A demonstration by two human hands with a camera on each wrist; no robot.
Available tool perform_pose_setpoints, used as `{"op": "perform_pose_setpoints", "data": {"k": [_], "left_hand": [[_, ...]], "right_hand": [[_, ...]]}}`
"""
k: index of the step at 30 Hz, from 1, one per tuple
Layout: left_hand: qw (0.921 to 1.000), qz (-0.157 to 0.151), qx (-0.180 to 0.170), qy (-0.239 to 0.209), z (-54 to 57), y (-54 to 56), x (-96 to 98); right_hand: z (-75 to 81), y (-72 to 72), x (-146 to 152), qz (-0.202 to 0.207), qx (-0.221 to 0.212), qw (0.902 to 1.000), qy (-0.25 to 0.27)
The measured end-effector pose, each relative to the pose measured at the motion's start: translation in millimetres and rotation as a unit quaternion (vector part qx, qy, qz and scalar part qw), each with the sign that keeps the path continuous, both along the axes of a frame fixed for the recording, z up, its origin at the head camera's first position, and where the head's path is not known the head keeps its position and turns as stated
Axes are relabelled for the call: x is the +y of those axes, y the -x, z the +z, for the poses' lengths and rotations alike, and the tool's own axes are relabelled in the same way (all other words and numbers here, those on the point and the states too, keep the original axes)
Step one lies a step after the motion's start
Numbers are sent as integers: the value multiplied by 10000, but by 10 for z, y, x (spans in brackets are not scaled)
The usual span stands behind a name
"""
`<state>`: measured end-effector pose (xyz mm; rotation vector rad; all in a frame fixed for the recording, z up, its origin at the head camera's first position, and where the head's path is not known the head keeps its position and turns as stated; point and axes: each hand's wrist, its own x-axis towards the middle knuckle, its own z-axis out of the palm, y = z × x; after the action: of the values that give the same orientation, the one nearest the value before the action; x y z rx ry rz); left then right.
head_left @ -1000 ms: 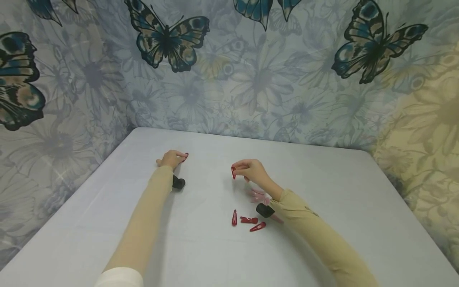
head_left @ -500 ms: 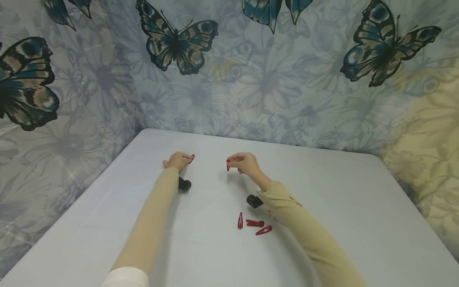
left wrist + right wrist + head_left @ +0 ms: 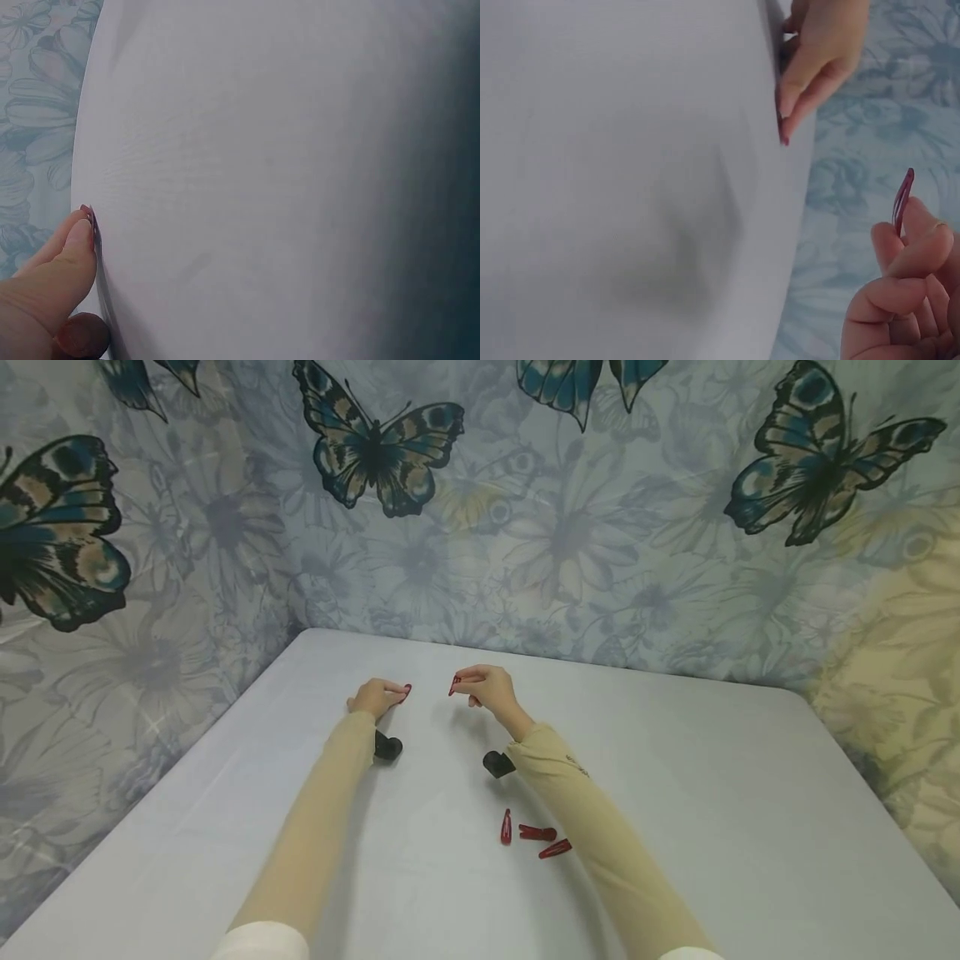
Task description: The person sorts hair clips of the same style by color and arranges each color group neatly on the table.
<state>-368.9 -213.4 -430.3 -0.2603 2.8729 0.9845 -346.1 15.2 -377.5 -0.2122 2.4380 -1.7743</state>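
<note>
Toward the back left of the table, my left hand (image 3: 372, 697) pinches a red snap hair clip (image 3: 407, 692) low at the tabletop. Just right of it, my right hand (image 3: 489, 689) holds another red snap hair clip (image 3: 453, 684) between thumb and fingers, raised above the surface. The right wrist view shows that second clip (image 3: 903, 199) standing up from the fingertips. Nearer the front, beside my right forearm, lie two red snap hair clips (image 3: 506, 827) (image 3: 555, 848) and a red clip with a rounded end (image 3: 537, 832) between them.
The white table (image 3: 420, 877) reaches back to a wall covering (image 3: 420, 560) printed with butterflies and flowers. Black cameras (image 3: 388, 747) (image 3: 498, 764) sit on both wrists. My right sleeve (image 3: 592, 810) passes beside the loose clips.
My right hand has moved left and farther back, bringing its hair clip close to the left hand. The pink things earlier visible by the right forearm are out of sight. The left hand stays in place.
</note>
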Motion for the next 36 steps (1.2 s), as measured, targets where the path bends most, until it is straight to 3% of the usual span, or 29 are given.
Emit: {"op": "perform_pose_setpoints", "data": {"k": [12, 17, 27, 31, 36], "left_hand": [[9993, -55, -76, 374, 130, -71, 57], [9991, -168, -150, 353, 105, -97, 68], [9994, -140, 56, 302, 49, -170, -34], [9995, -221, 127, 185, 32, -164, -37], [9993, -167, 249, 227, 76, -119, 13]], "right_hand": [[-207, 171, -337, -251, -99, 9996, 121], [-387, 179, -418, -361, 6, 9992, -143], [-628, 200, -671, -339, 492, 9981, -117], [-667, 175, -732, -541, 994, 9919, -582], [-635, 150, -774, -856, 1439, 9761, -1387]]}}
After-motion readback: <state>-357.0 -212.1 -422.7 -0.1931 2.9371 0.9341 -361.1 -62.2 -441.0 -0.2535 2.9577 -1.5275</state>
